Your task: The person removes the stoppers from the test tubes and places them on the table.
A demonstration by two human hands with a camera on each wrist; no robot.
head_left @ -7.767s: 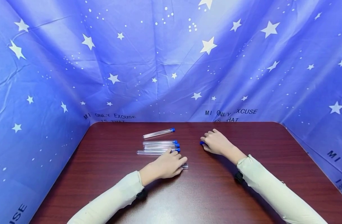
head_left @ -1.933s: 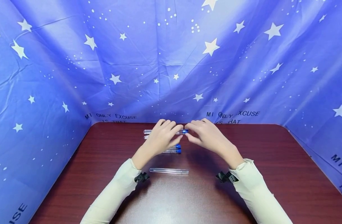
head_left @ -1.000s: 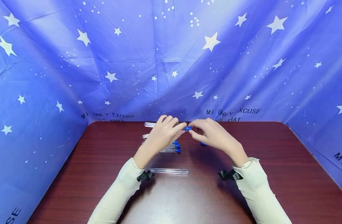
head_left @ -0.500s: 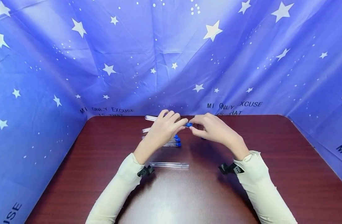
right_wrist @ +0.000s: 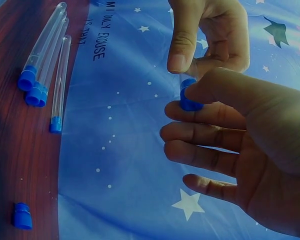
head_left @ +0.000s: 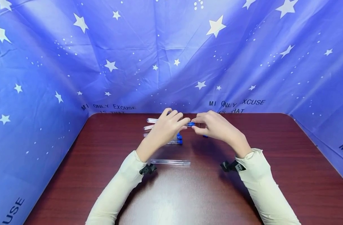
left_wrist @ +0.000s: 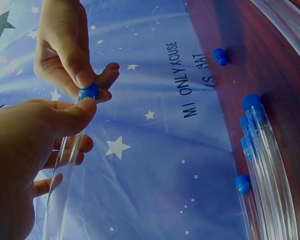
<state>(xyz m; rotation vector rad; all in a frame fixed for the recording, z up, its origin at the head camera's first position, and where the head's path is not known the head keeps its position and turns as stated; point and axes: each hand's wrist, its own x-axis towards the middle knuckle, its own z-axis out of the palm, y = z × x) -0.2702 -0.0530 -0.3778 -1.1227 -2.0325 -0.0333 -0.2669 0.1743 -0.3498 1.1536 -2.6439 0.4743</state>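
Observation:
My left hand (head_left: 167,126) pinches a clear tube (left_wrist: 65,170) near its mouth, holding it above the table. On that mouth sits a blue cap (right_wrist: 190,97), which my right hand (head_left: 219,126) pinches between thumb and index finger. The other right fingers are spread apart in the right wrist view. Several capped tubes (left_wrist: 270,165) lie side by side on the table, partly hidden under my left hand in the head view. A loose blue cap (right_wrist: 22,216) rests on the table below my right hand.
A clear tube without a cap (head_left: 171,162) lies across the table nearer to me. The dark red table (head_left: 76,187) is enclosed at the back and sides by a blue cloth (head_left: 137,78) with white stars.
The tube seen in my hands in the earlier views stays between them, with my right fingers still at its cap. The head view has tilted down slightly, then the scene shifts up.

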